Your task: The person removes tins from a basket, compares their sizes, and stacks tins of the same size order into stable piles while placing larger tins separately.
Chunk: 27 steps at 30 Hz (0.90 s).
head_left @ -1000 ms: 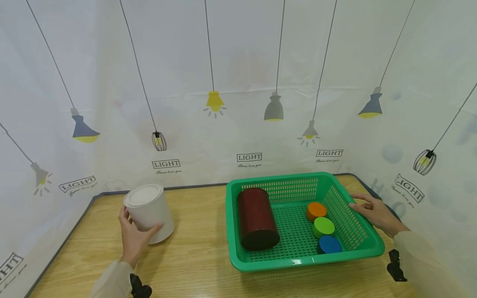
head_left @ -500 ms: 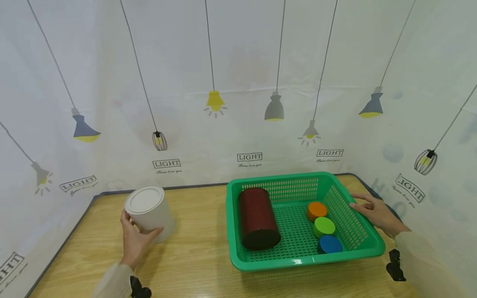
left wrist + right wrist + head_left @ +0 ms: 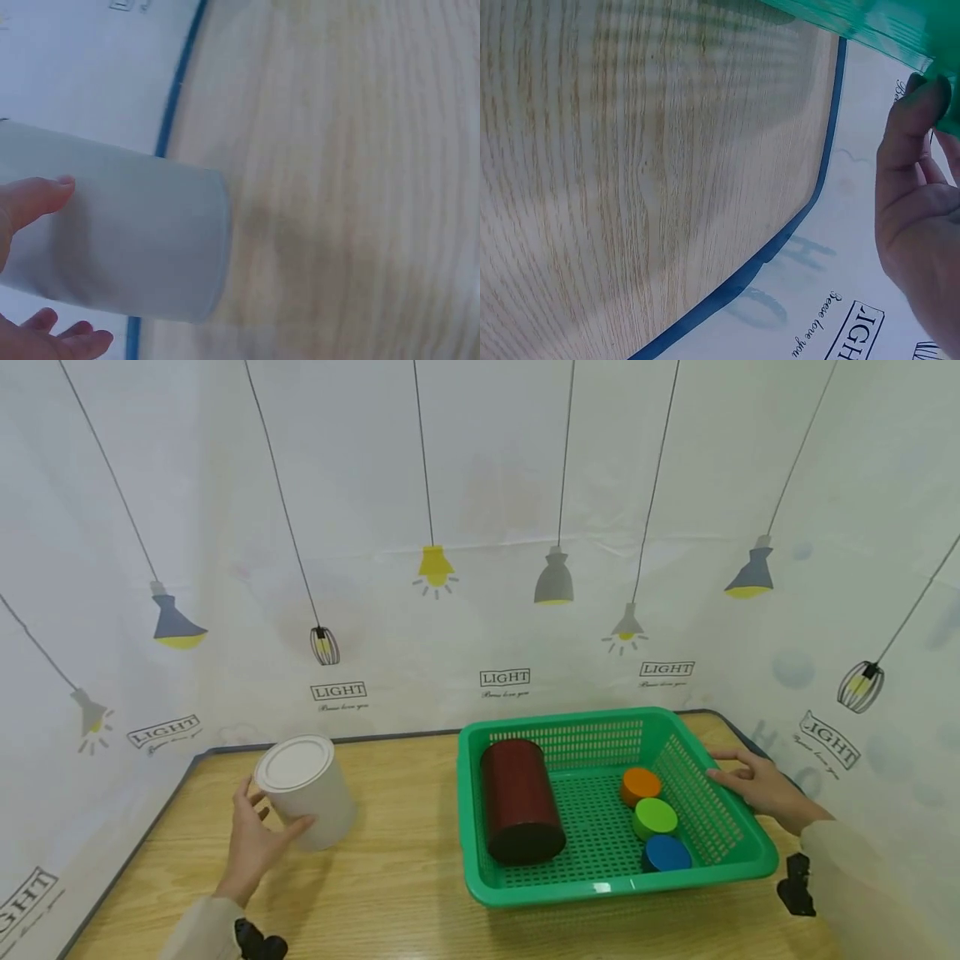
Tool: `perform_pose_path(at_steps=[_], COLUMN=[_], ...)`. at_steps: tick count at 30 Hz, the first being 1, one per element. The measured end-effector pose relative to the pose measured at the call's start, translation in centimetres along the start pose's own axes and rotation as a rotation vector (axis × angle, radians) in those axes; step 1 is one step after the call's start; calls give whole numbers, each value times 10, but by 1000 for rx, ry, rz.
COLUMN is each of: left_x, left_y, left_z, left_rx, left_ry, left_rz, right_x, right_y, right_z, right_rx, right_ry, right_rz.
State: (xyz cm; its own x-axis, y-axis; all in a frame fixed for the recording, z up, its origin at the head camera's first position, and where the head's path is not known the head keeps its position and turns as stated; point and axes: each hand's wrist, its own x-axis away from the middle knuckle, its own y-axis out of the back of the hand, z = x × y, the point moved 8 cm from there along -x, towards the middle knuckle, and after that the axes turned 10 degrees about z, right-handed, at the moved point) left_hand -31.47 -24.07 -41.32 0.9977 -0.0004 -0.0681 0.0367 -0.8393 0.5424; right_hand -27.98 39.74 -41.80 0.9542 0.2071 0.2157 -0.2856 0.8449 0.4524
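Canister (image 3: 142,229) cropped in left wrist view, basket (image 3: 900,22) in right

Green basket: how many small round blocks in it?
3 visible, along the right side of the basket in the head view: orange block farthest back, lime block middle, blue block nearest. The red can may hide others.

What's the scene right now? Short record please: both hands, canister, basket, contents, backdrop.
left hand: spread beside white canister; contact unclear
right hand: holds green basket by its right rim
canister: upright on wooden table, lid on top
basket, left part: dark red cylinder, on its side
basket, right part, far to near: orange piece, lime piece, blue piece
backdrop: white, printed lamps
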Motion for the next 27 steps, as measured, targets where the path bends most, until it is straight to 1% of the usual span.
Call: perform_pose_path(at_steps=[3,5,7,9,11,13,15,17,19,22,24,27], left_x=[4,7,9,13,16,19,21,21,21,19,16,11], left_y=[9,15,21,25,25,20,10,-4,-21,-50,-70,-102], left_z=[-11,-24,-41,-60,-79,-97,-115,-132,-148,-169,-180,-192], left_rx=[-18,-22,-36,-39,-34,-12,17,44,67,105,123,110], left_ry=[24,-1,-64,-139,-205,-255,-295,-338,-388,-442,-454,-447], left_rz=[24,18,-19,-58,-99,-114,-99,-59,1,113,190,300], right_x=[0,0,0,0,0,0,0,-1,-2,-3,-3,-2], right_y=[2,3,3,3,2,1,1,1,2,4,5,7], right_z=[-1,-1,-1,-1,1,1,3,4,5,3,1,-2], right_rx=[-16,-16,-19,-28,-27,-30,-29,-21,-13,1,12,13], right_ry=[-4,-8,-9,-15,-5,-3,4,13,24,28,24,14], right_rz=[5,6,13,16,28,30,30,30,31,29,28,18])
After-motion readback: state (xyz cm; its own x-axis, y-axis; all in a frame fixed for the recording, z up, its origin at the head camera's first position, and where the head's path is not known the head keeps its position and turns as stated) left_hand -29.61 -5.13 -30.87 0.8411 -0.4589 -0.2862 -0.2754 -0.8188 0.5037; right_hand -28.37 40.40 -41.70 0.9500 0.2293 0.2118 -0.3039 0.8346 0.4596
